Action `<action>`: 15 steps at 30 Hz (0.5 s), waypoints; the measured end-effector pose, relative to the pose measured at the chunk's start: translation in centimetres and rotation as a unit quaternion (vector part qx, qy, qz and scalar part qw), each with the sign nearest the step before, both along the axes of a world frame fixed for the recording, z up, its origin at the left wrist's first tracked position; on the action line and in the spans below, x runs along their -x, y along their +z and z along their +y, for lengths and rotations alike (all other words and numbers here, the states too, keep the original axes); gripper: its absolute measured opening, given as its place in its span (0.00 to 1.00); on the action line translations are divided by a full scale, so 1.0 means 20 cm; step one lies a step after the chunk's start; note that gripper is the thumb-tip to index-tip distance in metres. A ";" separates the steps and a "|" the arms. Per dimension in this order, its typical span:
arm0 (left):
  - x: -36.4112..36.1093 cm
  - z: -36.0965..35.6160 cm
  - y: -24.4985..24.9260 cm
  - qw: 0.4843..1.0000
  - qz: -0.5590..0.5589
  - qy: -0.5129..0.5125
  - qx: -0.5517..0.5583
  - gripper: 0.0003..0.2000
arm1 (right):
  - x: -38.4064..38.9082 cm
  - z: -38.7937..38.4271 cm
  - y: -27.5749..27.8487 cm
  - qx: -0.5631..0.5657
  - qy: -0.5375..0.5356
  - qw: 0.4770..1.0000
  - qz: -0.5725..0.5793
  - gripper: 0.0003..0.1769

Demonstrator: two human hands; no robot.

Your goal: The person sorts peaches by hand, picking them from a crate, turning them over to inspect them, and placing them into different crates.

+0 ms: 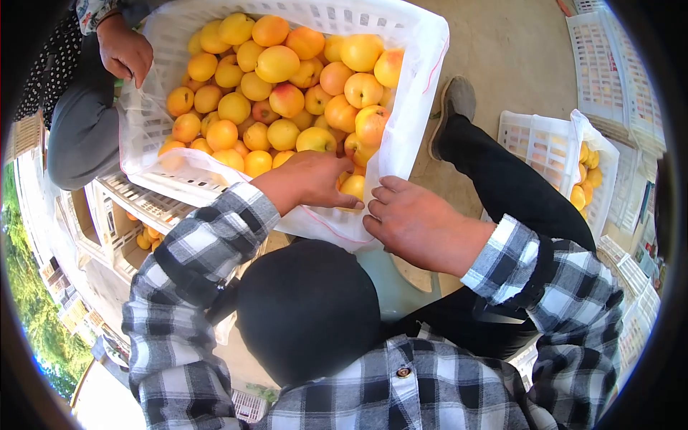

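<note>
A white plastic crate (215, 188), lined with a thin white sheet (419, 61), holds many yellow-orange apricots (276, 64), some with a red blush. My left hand (312, 183) reaches over the near side at the right corner. Its thumb and fingers are on either side of an apricot (352, 186); some fingertips are hidden among the fruit. At that same corner, my right hand (426, 226) has its fingers curled onto the liner at the crate's edge.
Another person's hand (125, 50) rests at the crate's far left corner. A second lined crate with fruit (537, 147) stands at the right, below stacked white crates (602, 72). Another crate (147, 197) sits lower left. My black-clad leg (509, 172) extends beside the large crate.
</note>
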State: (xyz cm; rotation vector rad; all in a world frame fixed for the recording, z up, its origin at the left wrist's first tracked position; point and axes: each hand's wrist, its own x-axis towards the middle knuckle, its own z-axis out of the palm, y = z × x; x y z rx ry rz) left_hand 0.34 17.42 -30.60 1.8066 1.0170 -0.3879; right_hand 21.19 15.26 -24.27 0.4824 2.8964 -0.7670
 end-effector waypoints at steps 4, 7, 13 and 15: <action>-0.05 -0.05 -0.07 0.998 0.007 -0.026 -0.060 0.33 | 0.00 -0.01 -0.01 0.032 0.001 0.999 -0.033 0.10; -0.06 -0.05 -0.07 0.998 0.005 -0.023 -0.055 0.31 | -0.01 -0.01 -0.02 0.034 -0.001 0.999 -0.026 0.09; 0.16 0.02 -0.02 0.987 -0.052 0.149 -0.032 0.30 | -0.01 0.01 -0.01 0.030 0.012 0.999 -0.009 0.11; 0.32 0.03 0.05 0.906 -0.200 0.324 0.184 0.30 | -0.02 0.00 -0.01 0.033 0.017 0.999 -0.026 0.13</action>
